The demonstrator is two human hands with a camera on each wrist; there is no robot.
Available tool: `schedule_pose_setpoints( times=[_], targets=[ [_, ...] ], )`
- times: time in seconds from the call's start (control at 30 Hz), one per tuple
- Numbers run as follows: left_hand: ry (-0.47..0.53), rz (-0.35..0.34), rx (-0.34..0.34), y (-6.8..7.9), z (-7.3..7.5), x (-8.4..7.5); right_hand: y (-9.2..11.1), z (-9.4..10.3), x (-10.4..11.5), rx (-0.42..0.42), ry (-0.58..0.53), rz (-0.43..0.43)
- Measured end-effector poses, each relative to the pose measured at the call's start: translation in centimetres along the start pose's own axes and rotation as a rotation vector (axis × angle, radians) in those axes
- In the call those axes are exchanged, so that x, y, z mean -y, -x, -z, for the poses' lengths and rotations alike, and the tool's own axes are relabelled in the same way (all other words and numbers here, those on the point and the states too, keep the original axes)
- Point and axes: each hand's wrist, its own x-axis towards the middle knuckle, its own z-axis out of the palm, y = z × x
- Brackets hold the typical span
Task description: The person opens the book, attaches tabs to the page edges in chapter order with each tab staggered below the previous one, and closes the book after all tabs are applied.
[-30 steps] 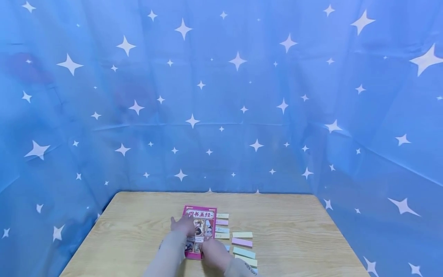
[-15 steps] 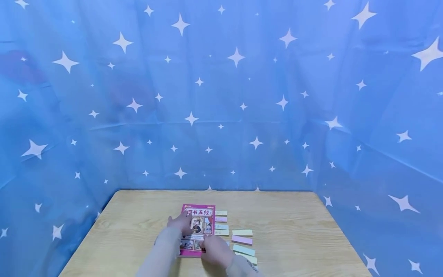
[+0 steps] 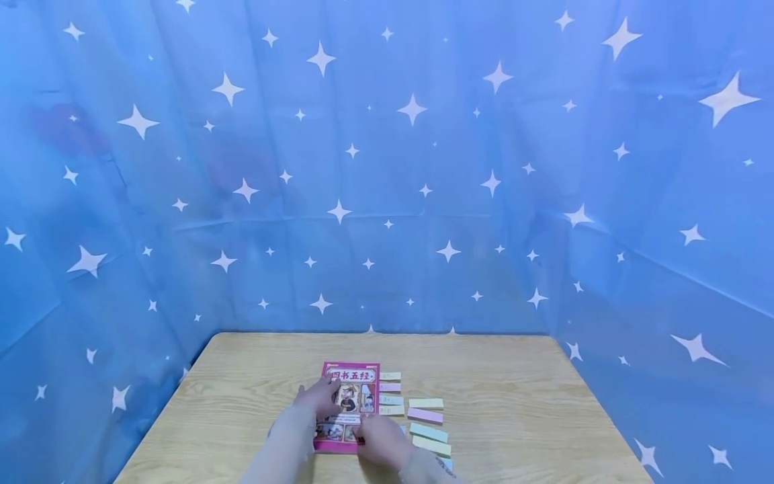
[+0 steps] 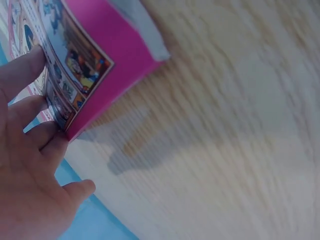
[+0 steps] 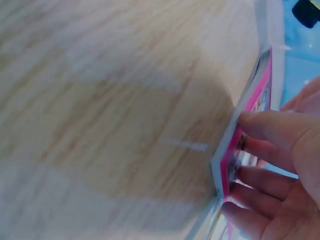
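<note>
A book [image 3: 354,403] with a pink-bordered, illustrated cover and a Chinese title lies on the table. Small paper tabs [image 3: 390,400] stick out from its right side. My left hand [image 3: 318,398] rests on the left part of the cover, fingers spread, the little finger away from it in the left wrist view. The right hand [image 3: 387,440] holds the lower right corner, its thumb [image 5: 260,122] at the near edge and the other fingers against the cover. That hand hides the lowest tabs in the head view.
To the right of the book, several loose sticky-note strips [image 3: 426,416] in yellow, pink and green lie in a column on the wooden table [image 3: 514,396]. A blue curtain [image 3: 387,168] with white stars stands behind and on both sides.
The head view has shifted slightly. My left hand lies a little farther left on the cover and the right thumb a little farther right. The book stays in place.
</note>
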Motion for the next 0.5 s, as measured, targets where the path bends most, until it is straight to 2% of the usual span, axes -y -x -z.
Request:
schedule_pose_setpoints(
  times=[0.13,0.33,0.5],
  targets=[
    [-0.012,-0.011,-0.024,-0.5,0.6,-0.3,-1.0,0.4,-0.6,-0.003,-0.068,-0.013],
    [-0.055,-0.048,-0.031,-0.9,0.8,-0.9,-1.8,0.9,-2.1,0.019,-0.210,-0.057],
    [-0.055,-0.076,-0.070,-1.6,1.3,-0.8,-2.0,2.8,-4.3,-0.008,-0.268,-0.124]
  ],
)
